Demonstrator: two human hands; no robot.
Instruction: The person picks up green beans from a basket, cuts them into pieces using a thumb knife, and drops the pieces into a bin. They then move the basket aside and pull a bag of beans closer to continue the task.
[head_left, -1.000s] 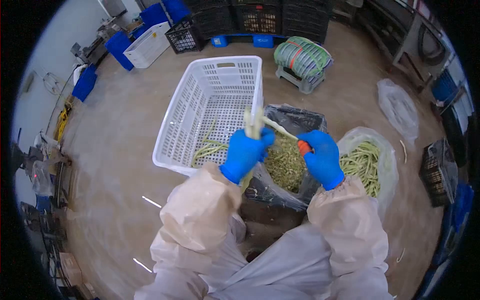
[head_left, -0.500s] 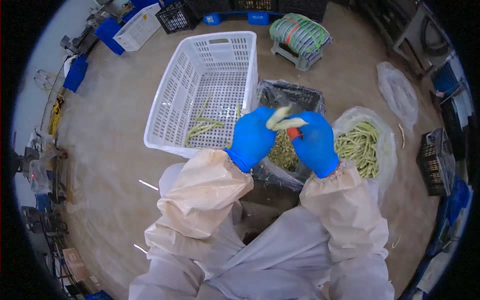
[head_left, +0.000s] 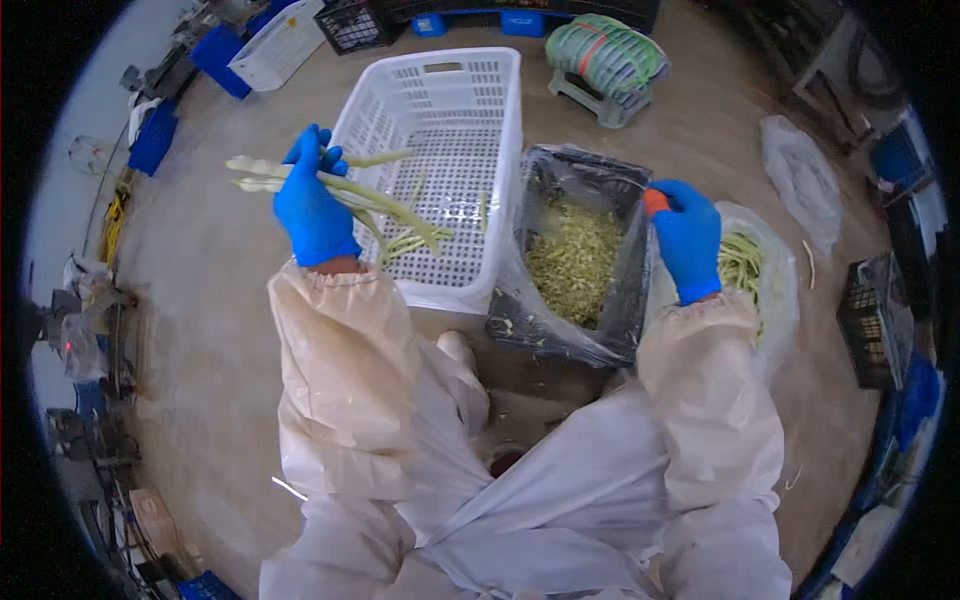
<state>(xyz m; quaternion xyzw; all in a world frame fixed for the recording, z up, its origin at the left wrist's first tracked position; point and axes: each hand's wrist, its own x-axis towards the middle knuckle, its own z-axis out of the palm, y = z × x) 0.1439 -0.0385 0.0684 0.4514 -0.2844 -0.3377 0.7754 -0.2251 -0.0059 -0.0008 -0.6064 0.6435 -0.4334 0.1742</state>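
My left hand [head_left: 318, 205], in a blue glove, holds several long green beans [head_left: 375, 197] at the left edge of the white crate [head_left: 508, 150]. Their ends reach over the crate, where more beans [head_left: 415, 243] lie on its bottom. My right hand [head_left: 688, 235], also gloved in blue, is closed around an orange-red object [head_left: 656, 202], probably a tool handle, beside the right rim of a plastic-lined black bin. Small green pieces [head_left: 572, 262] fill that bin. Right of it, a clear plastic bag [head_left: 783, 290] holds many beans, partly hidden by my right hand and sleeve.
A green-wrapped bundle [head_left: 607, 60] sits on a grey stool [head_left: 607, 107] beyond the bin. An empty-looking plastic bag [head_left: 800, 185] lies on the floor at the right, near a black crate [head_left: 872, 320]. Blue and white crates stand at the back left.
My left hand has moved left from above the bin to the white crate's side, with beans in it. My right hand has moved right and slightly up, uncovering the bin's contents.
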